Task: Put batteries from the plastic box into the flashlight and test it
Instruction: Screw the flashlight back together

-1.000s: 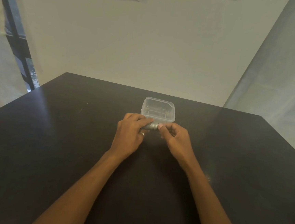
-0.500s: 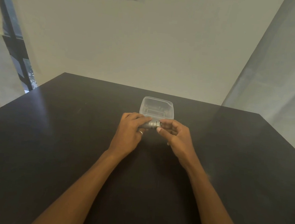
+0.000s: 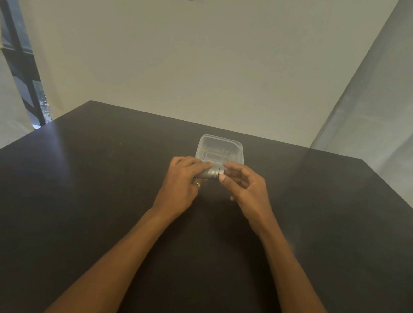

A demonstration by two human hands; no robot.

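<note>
A small grey metal flashlight (image 3: pixel 210 173) lies sideways between my hands, just above the dark table (image 3: pixel 72 194). My left hand (image 3: pixel 182 181), with a ring on one finger, grips its body; most of the body is hidden under those fingers. My right hand (image 3: pixel 244 188) pinches the flashlight's right end between thumb and forefinger. Whether that end piece is a cap or a battery is too small to tell. The clear plastic box (image 3: pixel 220 149) stands right behind my hands, with small dark items inside that I cannot make out.
The table's far edge runs close behind the box, against a pale wall. A dark metal frame (image 3: pixel 21 65) stands off the table's left side. A translucent sheet (image 3: pixel 391 110) hangs at the right.
My right thumb and forefinger have shifted slightly on the flashlight's right end, showing a bit more of the metal. My left hand keeps the same grip. The box has not moved.
</note>
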